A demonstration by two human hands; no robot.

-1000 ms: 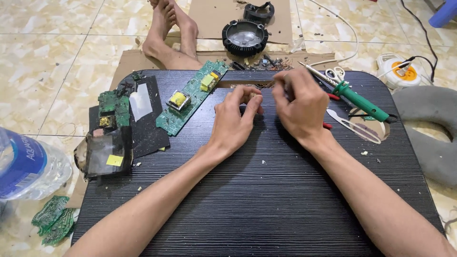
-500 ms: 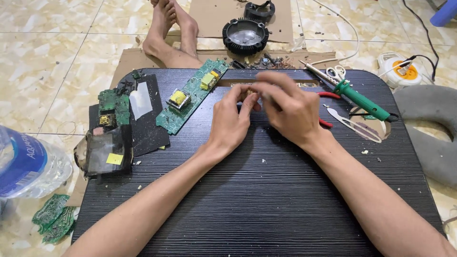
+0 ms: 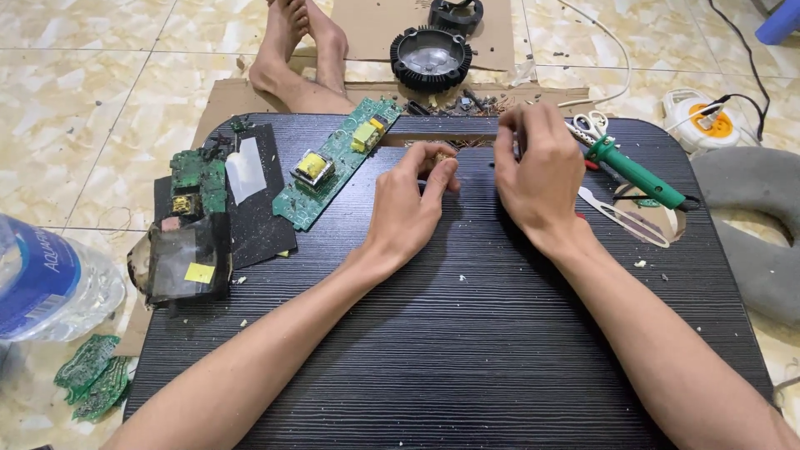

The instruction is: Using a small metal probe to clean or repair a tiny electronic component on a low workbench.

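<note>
My left hand (image 3: 412,196) rests on the black table (image 3: 467,350) and pinches a small brownish component (image 3: 440,157) between thumb and fingertips. My right hand (image 3: 537,171) hovers a little to the right of it, fingers curled near a tool partly hidden behind them; what it holds is not visible. A long green circuit board (image 3: 333,162) with yellow transformers lies just left of my left hand. A green-handled soldering iron (image 3: 637,173) lies to the right of my right hand.
More green boards and black sheets (image 3: 212,200) sit at the table's left. Scissors (image 3: 590,125), a plastic water bottle (image 3: 46,279), a black round housing (image 3: 431,57), a white cable reel (image 3: 704,121), someone's bare feet (image 3: 296,42) and a grey cushion (image 3: 754,233) surround the table.
My two hands were pressed together over the small part; now they have pulled apart, the right hand shifting right while the left keeps the component.
</note>
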